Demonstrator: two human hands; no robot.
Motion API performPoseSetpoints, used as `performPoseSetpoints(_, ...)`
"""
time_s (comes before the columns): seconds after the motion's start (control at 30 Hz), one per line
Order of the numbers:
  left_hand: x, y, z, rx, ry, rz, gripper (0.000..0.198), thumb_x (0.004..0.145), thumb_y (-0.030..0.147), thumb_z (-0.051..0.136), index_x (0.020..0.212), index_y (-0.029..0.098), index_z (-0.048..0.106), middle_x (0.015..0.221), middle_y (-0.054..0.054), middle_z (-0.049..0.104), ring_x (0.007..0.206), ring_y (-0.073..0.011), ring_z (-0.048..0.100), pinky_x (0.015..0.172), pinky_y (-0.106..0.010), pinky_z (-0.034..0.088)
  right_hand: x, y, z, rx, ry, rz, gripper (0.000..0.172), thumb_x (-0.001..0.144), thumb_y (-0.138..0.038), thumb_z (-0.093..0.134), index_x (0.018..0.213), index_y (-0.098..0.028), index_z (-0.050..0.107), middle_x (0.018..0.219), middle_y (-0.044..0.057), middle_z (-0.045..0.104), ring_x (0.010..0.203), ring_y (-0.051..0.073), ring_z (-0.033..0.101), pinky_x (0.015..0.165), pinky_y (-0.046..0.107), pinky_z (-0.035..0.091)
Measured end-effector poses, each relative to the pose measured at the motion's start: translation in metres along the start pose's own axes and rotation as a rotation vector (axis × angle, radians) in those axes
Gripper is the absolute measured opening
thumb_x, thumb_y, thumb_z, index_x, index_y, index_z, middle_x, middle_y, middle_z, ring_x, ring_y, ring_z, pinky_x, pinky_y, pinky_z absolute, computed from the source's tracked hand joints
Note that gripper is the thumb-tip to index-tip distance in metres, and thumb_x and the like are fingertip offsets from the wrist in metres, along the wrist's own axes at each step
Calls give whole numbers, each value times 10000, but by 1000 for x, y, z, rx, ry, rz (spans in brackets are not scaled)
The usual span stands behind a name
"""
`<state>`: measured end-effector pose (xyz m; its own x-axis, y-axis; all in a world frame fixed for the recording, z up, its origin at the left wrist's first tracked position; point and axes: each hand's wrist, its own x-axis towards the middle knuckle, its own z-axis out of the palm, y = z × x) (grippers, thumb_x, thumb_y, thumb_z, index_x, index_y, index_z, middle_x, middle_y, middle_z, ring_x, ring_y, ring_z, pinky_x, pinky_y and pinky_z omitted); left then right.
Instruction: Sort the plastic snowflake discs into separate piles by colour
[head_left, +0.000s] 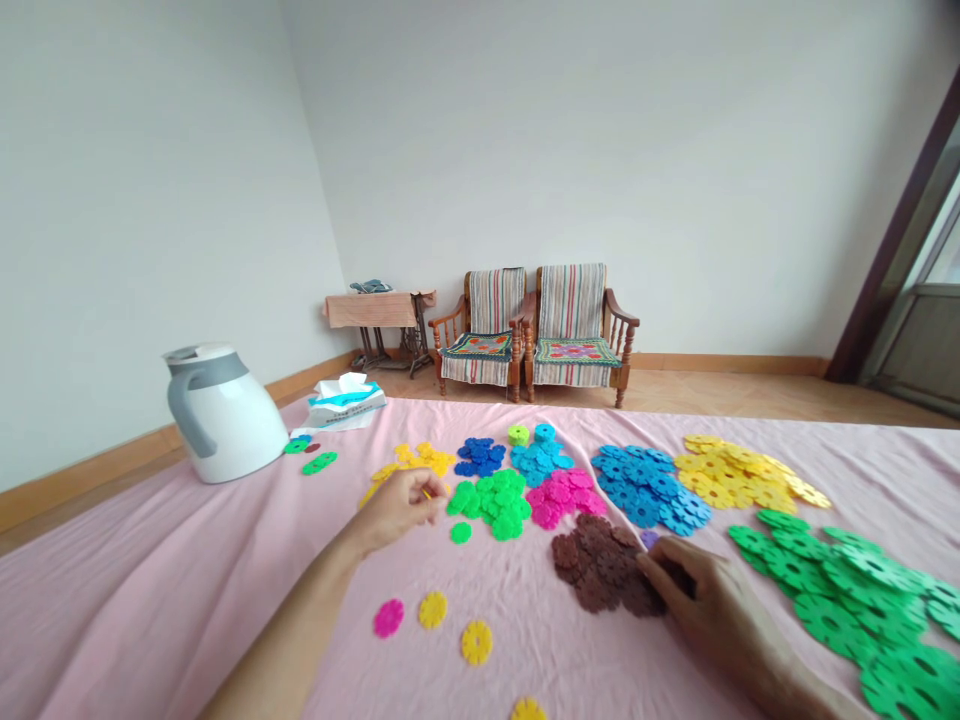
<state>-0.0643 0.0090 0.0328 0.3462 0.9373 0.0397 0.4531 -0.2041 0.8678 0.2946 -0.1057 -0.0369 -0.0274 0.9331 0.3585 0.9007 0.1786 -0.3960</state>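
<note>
Sorted heaps of plastic snowflake discs lie on a pink cloth [187, 590]. My left hand [401, 508] pinches a yellow disc beside the small yellow heap [417, 459] and the bright green heap [493, 497]. My right hand [709, 595] rests curled at the right edge of the brown heap [600, 566], fingertips on the brown discs; whether it grips one is hidden. Close by are magenta [564, 494], light blue [540, 458], dark blue [480, 455] and mid-blue [649, 486] heaps.
A white kettle [217, 410] and a tissue pack [346, 399] stand at the left. A large yellow heap [750, 472] and a green heap [862, 590] fill the right. Loose pink [388, 617] and yellow discs [477, 641] lie near me. Two wooden armchairs [536, 330] stand behind.
</note>
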Motion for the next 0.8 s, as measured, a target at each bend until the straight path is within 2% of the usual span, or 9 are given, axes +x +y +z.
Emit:
performPoseSetpoints(0.1,-14,12,13,112,-547,-20,256,644,347,705,796,152,643,656,16,613,596,-110,578,555,-193,447,1,1,1,-3,-4,-4,325,908,-392,407,641,-238,510,624,-12,610,564,153,545,553,265,389)
performPoseSetpoints(0.17,-21,17,23,213,-721,-2,311,566,323,763,809,165,649,652,30,589,562,-94,533,509,-175,415,1,1,1,-6,-10,-3,327,912,-391,398,644,-237,506,629,-11,607,573,154,547,559,267,389)
performPoseSetpoints(0.2,-24,19,28,274,-743,29,338,524,297,786,803,170,644,660,38,578,550,-86,509,491,-169,398,1,1,0,-7,-16,-2,329,916,-390,392,648,-237,506,635,-10,608,581,154,550,563,268,388)
performPoseSetpoints(0.27,-28,24,35,408,-695,116,360,475,221,798,789,177,628,698,50,565,555,-75,480,491,-164,376,1,0,0,-4,-29,-3,330,922,-390,381,658,-235,504,650,-6,613,599,156,558,571,270,389)
performPoseSetpoints(0.33,-32,27,40,518,-627,184,335,466,156,783,752,179,611,711,61,547,581,-75,471,518,-167,368,1,-1,-1,-5,-34,-1,330,923,-394,379,660,-233,497,655,-4,614,603,156,560,574,270,390)
performPoseSetpoints(0.4,-33,29,42,571,-617,214,262,491,125,761,685,174,591,677,66,520,599,-81,468,529,-171,356,1,0,-1,-13,-30,4,328,919,-398,385,655,-232,490,653,-4,614,598,156,558,571,271,391)
performPoseSetpoints(0.5,-33,30,43,556,-667,222,196,529,93,728,619,165,569,635,63,493,594,-83,464,511,-168,339,1,1,-1,-20,-25,4,328,917,-394,385,655,-234,500,652,-1,619,593,158,559,569,274,394)
performPoseSetpoints(0.67,-32,30,43,441,-716,177,300,518,132,754,775,175,605,685,64,510,547,-64,450,476,-151,355,1,0,0,-15,-30,-8,329,921,-391,378,655,-240,498,648,-5,620,592,157,565,567,270,396)
performPoseSetpoints(0.8,-33,30,49,424,-694,207,307,521,195,778,765,172,594,676,59,505,553,-67,449,481,-153,356,1,-1,-1,-19,-33,13,325,923,-403,380,667,-241,498,663,-7,622,609,161,571,578,272,396)
